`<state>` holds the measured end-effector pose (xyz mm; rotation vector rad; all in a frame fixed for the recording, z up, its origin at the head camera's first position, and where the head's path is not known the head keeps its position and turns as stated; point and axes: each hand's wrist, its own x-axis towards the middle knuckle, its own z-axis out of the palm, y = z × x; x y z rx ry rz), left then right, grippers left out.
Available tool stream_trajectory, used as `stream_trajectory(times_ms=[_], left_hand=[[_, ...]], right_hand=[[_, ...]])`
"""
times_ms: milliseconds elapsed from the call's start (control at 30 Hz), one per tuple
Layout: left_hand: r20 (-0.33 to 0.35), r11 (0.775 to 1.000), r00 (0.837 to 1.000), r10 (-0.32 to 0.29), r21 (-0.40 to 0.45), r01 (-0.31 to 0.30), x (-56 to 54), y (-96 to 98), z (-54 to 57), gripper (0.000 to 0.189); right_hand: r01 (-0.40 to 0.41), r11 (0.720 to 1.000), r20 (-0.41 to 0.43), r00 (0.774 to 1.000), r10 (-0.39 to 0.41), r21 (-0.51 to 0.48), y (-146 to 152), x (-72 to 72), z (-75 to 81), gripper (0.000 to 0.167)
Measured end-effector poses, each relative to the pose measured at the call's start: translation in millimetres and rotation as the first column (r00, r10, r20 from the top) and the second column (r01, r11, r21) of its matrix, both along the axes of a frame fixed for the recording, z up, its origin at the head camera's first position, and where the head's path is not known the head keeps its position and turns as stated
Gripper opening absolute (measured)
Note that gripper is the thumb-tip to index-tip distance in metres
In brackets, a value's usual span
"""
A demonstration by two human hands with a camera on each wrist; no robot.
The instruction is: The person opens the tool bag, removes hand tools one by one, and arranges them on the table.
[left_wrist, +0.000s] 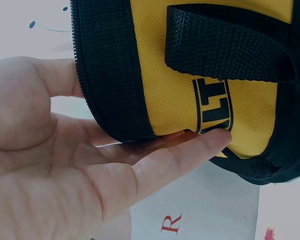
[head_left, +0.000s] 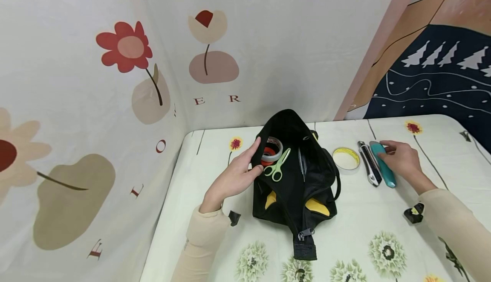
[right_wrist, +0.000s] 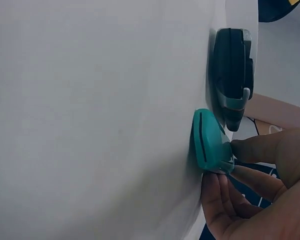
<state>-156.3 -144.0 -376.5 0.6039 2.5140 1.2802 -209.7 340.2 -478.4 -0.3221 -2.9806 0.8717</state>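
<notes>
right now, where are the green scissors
In the head view, the scissors are inside the black bag, toward its left side, beside the grey tape roll.

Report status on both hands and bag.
Left hand grips open bag. Right hand pinches teal tool. Tape roll, dark cutter between bag and tool.

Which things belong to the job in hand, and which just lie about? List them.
Likely in the job: black bag, held by the left hand; teal tool, pinched by the right hand; green scissors and tape rolls, inside the bag.

Lying about, perhaps wanted later: yellow tape roll; black-and-silver cutter.
</notes>
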Motion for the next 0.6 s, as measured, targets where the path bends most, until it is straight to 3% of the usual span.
stream_trajectory(times_ms=[600], left_hand=[[-0.001,1.0,1.0,0.011,-0.01,-0.011,0.4,-0.3,-1.8,0.08]], right_hand=[[-0.014,1.0,-0.079,0.997,0.012,-0.021,2.5,7.2,4.3,0.049]])
